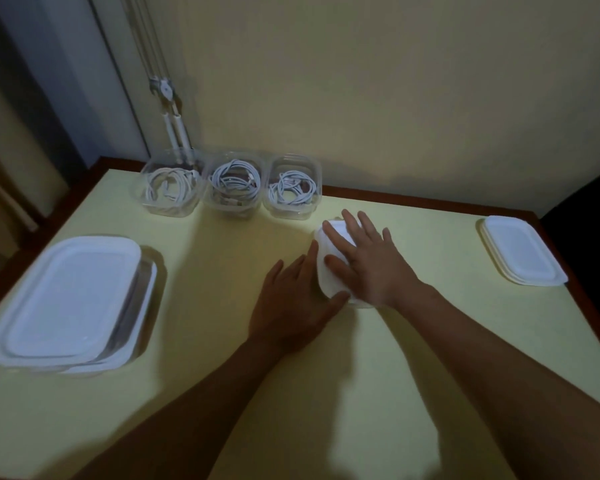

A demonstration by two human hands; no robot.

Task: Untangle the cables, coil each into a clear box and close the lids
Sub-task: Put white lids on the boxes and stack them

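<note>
head view: white lid (328,280) under my right hand (371,265), fingers spread flat upon it; my left hand (291,299), fingers straight, touches its 9 o'clock edge. cable boxes (236,207) at 11 o'clock.

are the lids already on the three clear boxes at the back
No, the three small clear plastic boxes along the wall all stand open on top, with the coiled white cables inside them uncovered.
</note>
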